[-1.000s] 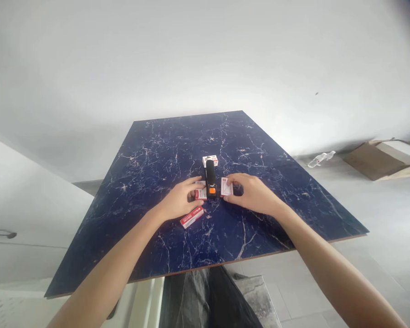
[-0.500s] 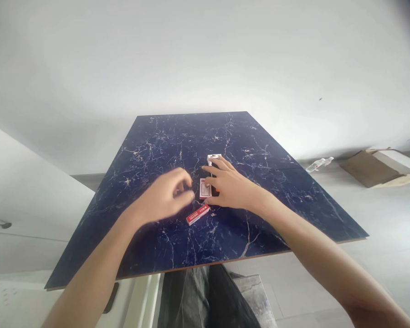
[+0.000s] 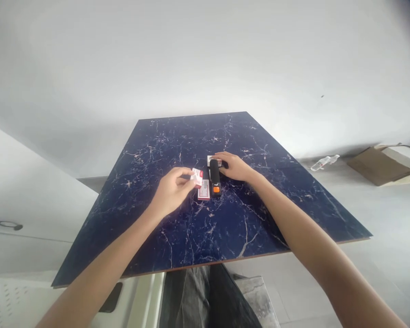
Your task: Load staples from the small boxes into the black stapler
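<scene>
My left hand [image 3: 173,190] pinches a small red-and-white box [image 3: 197,176] between thumb and fingers, holding it over a second red-and-white box [image 3: 203,190] that lies flat on the table. Just right of the flat box is a black stapler [image 3: 214,173] with an orange patch at its near end. At the stapler's far end, the fingers of my right hand [image 3: 235,166] curl over a small white box [image 3: 209,159], the thumb close to the stapler's side. Part of that white box is covered by my fingers and the stapler.
All of this is on a dark blue marbled table [image 3: 177,141] against a pale wall. On the floor to the right are a clear plastic bottle [image 3: 323,163] and a cardboard box [image 3: 379,166]. A dark phone-like object [image 3: 111,298] shows below the table's left front.
My left hand has picked up the red-and-white box from the table and brought it up by the flat box. My right hand has moved back and right, uncovering the stapler.
</scene>
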`<control>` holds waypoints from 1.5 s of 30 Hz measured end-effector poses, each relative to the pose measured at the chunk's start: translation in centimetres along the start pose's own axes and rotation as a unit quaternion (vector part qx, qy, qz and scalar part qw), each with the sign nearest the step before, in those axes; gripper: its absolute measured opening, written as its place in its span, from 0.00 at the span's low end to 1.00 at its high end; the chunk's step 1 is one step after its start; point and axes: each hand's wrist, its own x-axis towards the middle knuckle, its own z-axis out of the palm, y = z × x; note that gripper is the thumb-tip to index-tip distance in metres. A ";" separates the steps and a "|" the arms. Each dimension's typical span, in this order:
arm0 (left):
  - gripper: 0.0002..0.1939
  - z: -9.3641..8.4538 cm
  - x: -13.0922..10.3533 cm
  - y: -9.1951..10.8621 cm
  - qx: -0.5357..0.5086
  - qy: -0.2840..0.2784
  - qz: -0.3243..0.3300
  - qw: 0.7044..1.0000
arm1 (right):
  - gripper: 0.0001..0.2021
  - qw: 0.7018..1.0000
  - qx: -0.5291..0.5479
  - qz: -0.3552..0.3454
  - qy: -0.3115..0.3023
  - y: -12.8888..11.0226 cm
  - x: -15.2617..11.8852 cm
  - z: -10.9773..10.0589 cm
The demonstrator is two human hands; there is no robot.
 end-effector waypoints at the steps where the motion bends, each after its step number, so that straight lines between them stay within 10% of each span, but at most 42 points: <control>1: 0.12 0.5 0.1 -0.1 0.019 -0.028 0.009 0.999 | 0.27 1.000 0.001 0.004 0.004 0.1 -0.3 -0.2; 10: 0.29 0.9 1.6 -3.0 0.173 -0.125 0.091 0.973 | 0.20 0.999 0.025 0.011 0.017 0.6 -0.9 -0.8; 20: 0.09 0.8 2.0 -1.9 0.131 -0.039 0.141 0.980 | 0.16 0.997 0.036 0.050 0.044 0.2 -0.9 0.3; 26: 0.18 1.1 0.4 -1.1 0.170 -0.156 0.139 0.963 | 0.17 0.997 0.038 0.045 0.039 0.1 -1.1 0.4; 45: 0.51 2.4 2.8 -4.0 0.150 -0.155 0.073 0.974 | 0.19 0.989 0.067 0.110 0.077 0.4 -0.9 0.2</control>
